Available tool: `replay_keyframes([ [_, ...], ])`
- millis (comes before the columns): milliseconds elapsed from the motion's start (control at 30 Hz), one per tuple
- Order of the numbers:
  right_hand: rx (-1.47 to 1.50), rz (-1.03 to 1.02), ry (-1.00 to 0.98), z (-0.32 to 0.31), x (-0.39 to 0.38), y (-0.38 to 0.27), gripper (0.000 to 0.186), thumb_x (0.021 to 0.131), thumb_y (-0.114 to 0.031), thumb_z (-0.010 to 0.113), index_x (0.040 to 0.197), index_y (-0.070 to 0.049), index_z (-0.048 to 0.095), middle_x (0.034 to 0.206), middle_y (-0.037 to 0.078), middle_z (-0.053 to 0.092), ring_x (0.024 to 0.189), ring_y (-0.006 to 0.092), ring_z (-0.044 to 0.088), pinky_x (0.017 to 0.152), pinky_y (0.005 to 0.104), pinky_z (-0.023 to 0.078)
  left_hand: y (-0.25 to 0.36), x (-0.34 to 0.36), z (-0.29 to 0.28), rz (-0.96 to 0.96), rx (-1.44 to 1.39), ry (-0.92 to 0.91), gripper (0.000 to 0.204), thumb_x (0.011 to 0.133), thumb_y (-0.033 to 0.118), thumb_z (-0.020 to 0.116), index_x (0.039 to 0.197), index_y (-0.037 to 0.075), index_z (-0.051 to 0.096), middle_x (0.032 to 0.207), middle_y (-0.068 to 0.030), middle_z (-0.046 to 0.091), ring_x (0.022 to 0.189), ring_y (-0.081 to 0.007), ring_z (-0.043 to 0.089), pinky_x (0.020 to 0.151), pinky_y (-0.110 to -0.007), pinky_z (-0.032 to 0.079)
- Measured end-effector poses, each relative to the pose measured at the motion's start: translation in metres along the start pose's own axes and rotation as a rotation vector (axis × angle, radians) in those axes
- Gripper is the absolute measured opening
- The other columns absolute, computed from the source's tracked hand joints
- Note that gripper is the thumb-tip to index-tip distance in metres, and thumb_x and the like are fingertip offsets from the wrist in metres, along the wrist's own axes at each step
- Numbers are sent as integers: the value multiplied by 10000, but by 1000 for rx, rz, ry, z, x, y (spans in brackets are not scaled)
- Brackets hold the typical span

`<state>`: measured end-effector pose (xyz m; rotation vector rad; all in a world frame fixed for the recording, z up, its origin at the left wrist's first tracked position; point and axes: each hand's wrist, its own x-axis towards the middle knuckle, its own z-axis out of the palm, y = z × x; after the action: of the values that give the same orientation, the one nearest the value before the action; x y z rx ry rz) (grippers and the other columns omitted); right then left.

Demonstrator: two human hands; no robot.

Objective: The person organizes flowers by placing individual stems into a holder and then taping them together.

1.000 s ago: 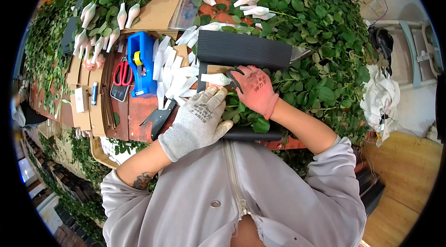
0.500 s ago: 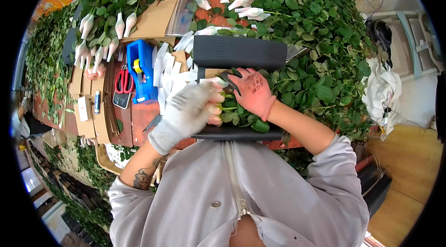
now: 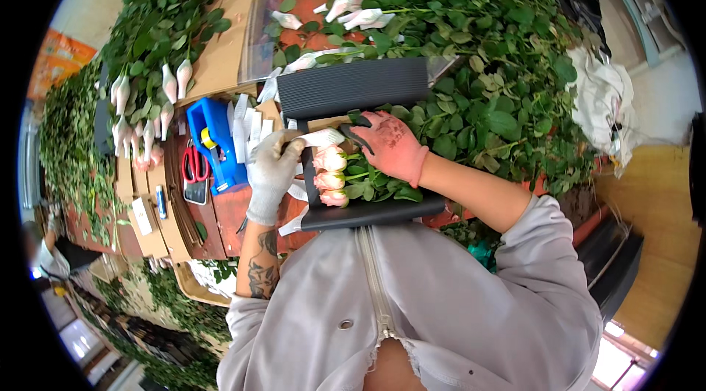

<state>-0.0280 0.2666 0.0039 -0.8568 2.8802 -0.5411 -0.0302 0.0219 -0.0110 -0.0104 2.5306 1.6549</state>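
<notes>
A black holder (image 3: 285,222) with a ribbed back panel (image 3: 353,88) lies in front of me. Three bare pink rose heads (image 3: 329,180) sit in it side by side, leaves to their right. Above them lies a rosebud in a white net sleeve (image 3: 326,139). My left hand (image 3: 271,174), in a pale grey glove, has thumb and forefinger closed at the sleeve's left end. My right hand (image 3: 391,147), in a pink glove with dark fingertips, curls its fingers around the base of that sleeved rose; the stem is hidden under leaves and hand.
White paper strips (image 3: 254,126), a blue tape dispenser (image 3: 218,148) and red-handled scissors (image 3: 194,166) lie to the left. Sleeved roses (image 3: 360,18) and heaps of leafy stems (image 3: 485,30) cover the far and right table. Cardboard pieces (image 3: 165,218) are at left.
My left hand has drawn left off the rose heads, which now show, and its fingers are at the sleeve's end. My right hand stays by the sleeved rose. The view has shifted and tilted.
</notes>
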Motion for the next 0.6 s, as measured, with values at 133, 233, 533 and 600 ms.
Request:
replay_keyframes([
  [133, -56, 11, -68, -4, 1, -4, 395, 818, -185, 553, 1204, -109, 581, 1267, 226, 511, 1170, 319, 503, 1039, 398, 345, -18, -9, -44, 116, 175, 149, 191, 896, 60, 537, 1058, -26, 592, 844, -40, 608, 728, -92, 543, 644, -227, 446],
  [233, -122, -13, -63, -6, 1, -9, 395, 821, -166, 527, 1208, -113, 581, 1275, 235, 504, 1166, 321, 507, 1032, 393, 353, 15, -33, -67, 125, 386, 192, 474, 799, 65, 621, 1243, -36, 490, 1158, -179, 570, 1053, -308, 567, 936, -379, 434],
  [533, 43, -8, -6, 1, 3, 3, 423, 773, -220, 584, 1165, -62, 561, 1189, 255, 539, 1111, 336, 534, 1000, 412, 375, 86, -30, 16, 581, 767, -373, 776, 746, 322, 669, 1362, -25, 350, 1438, -213, 331, 1325, -378, 322, 1075, -460, 285],
  [600, 33, -29, 47, -18, -9, 11, 420, 801, -281, 582, 1164, -71, 561, 1220, 224, 526, 1159, 324, 499, 1025, 407, 352, 81, -30, 17, 577, 872, -388, 793, 727, 321, 682, 1352, -44, 360, 1434, -225, 334, 1330, -396, 308, 1089, -465, 265],
])
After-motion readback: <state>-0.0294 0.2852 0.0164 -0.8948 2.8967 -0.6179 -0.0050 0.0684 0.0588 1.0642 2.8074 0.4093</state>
